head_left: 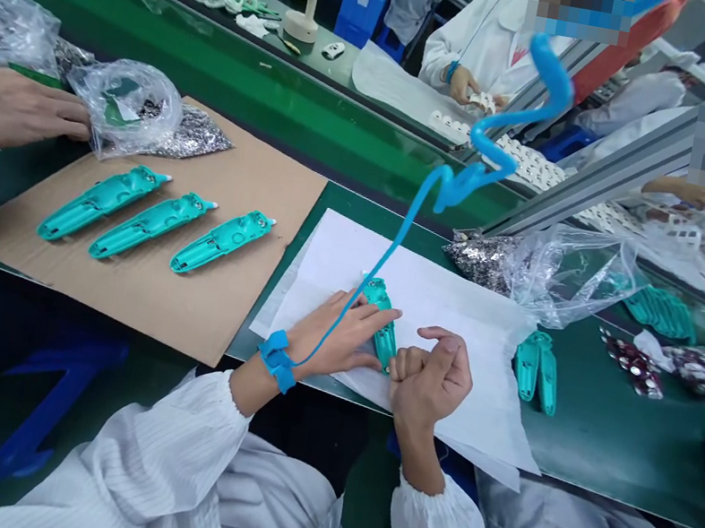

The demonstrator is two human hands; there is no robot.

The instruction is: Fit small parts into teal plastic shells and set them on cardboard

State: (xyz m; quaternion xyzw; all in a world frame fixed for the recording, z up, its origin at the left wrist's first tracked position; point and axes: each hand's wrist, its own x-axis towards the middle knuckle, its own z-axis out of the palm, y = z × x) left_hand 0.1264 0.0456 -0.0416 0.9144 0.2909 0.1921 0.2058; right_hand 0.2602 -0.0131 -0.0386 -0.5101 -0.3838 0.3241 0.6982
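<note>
A teal plastic housing half (386, 336) lies on white paper sheets (341, 253), partly hidden by my left hand (340, 335). The fingers of that hand reach over the housing, with the thumb at its near end, holding it against the paper. A blue wrist strap (278, 360) with a coiled cord is on my left wrist. Just right of the housing, my right hand (433, 377) is closed, fingers curled and thumb pressed to the index finger. Whatever it may hold is hidden. Two more teal housings (536, 371) lie on the green bench to the right.
Three teal housings (220, 242) lie on a cardboard sheet (193, 318) at left, near another person's hand (17, 112). Bags of small metal parts (190, 135) stand behind. Dark red parts (635, 361) lie at right. The blue cord (413, 211) crosses above the paper.
</note>
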